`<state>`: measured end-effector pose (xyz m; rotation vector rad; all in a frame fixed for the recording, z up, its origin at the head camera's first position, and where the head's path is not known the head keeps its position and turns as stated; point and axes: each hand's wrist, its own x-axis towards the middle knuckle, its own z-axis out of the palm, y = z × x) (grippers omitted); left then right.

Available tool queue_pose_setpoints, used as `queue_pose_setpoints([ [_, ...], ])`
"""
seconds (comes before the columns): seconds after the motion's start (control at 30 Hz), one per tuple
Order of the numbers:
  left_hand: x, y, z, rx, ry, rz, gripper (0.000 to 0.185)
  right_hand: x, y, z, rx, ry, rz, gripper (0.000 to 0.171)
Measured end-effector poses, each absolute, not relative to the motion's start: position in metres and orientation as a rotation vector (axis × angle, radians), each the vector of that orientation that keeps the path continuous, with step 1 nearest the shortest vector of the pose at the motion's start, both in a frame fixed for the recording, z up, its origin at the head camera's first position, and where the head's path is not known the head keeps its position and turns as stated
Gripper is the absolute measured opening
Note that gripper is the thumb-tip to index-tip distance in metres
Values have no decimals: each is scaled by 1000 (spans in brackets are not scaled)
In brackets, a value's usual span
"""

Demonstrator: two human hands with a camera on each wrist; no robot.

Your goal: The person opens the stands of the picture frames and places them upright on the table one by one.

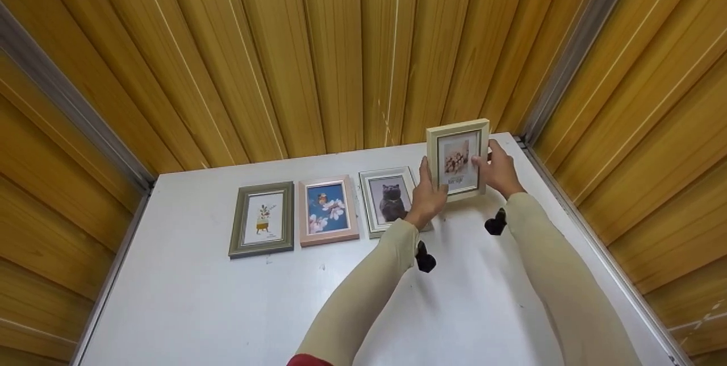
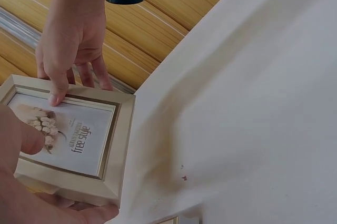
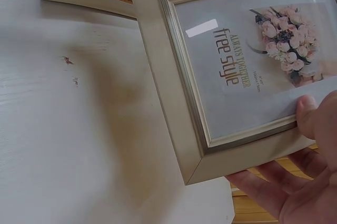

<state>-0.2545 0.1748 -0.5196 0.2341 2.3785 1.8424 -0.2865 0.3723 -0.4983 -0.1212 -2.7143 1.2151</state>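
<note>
A cream picture frame (image 1: 458,190) with a flower bouquet print is held up above the right end of the white table. My left hand (image 1: 427,198) grips its left side, thumb in front and fingers behind. The right hand (image 1: 502,170) grips the opposite side, its thumb on the front near the glass. Lettering reading "free style" shows on the print (image 3: 231,60) in the right wrist view. Just left of my left hand lies a silver-white picture frame (image 1: 363,201) with a grey cat print, its lower right corner partly hidden by that hand.
Further left on the white table (image 1: 187,298) lie a pink picture frame (image 1: 329,238) with blossoms and a green-grey picture frame (image 1: 238,221) with a plant print. Wood-look panels (image 1: 329,59) enclose the back and sides, with a metal rail (image 1: 568,42) at the right corner.
</note>
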Motion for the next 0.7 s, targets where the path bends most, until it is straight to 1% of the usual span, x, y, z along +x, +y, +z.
queue_pose_setpoints([
  [0.1, -254, 178, -524, 272, 2342, 1887, 90, -287, 372, -504, -151, -2716, 1210, 43],
  [0.23, -254, 181, -532, 345, 2313, 1921, 96, -286, 372, -511, -186, -2720, 1215, 44],
  [0.4, -253, 181, -539, 349, 2277, 1915, 99, -284, 373, -519, -212, -2715, 1205, 41],
  [0.7, -252, 183, -548, 318, 2292, 1876, 100, -280, 375, -528, -258, -2731, 1272, 44],
])
